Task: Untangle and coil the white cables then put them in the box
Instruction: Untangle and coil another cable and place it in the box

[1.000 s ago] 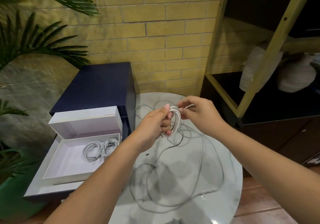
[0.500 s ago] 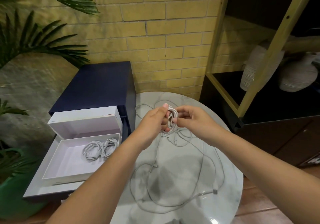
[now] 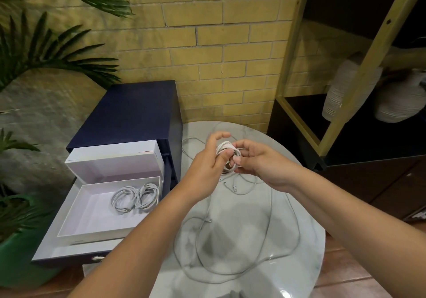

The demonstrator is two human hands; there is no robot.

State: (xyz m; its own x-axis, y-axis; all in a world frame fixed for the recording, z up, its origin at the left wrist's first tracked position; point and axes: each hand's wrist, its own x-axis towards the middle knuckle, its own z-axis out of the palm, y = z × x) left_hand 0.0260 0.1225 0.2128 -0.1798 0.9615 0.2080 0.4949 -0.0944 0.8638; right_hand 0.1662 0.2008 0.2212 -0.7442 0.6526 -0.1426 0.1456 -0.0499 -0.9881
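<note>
Left hand [image 3: 207, 159] was seen wrapped on a small white coil [image 3: 227, 149], thumb laid across the turns, index finger lifted clear; right hand [image 3: 260, 164] was closed on the same coil from the other side, fingertips pinched onto the strands; coil was held in the air between both hands, above the far part of the round marble table [image 3: 309, 240].

A connector [image 3: 234, 190] was lying just below the hands; whether it belonged to the held cable could not be confirmed. Loose cable [image 3: 269, 228] was sprawled in wide overlapping loops across the table, down to the near edge; untangling was judged unfinished.

Box [image 3: 96, 233] was placed to the left on a pulled-out drawer [image 3: 46, 249] of a navy cabinet, lid [image 3: 115, 157] stood up behind it; two coiled cables [image 3: 136, 197] were already laid inside, touching each other, toward the right wall.

Risks:
- coil could be sprung open if the pinch was relaxed before the end was tucked; only finger pressure was seen on the turns
- loose loops could be drawn into a knot, or dragged off the table edge, if the tail was hauled while crossed under other strands
- connector could be snagged in a loop
- coil could be dropped short, since a gap between table and box had to be crossed
</note>
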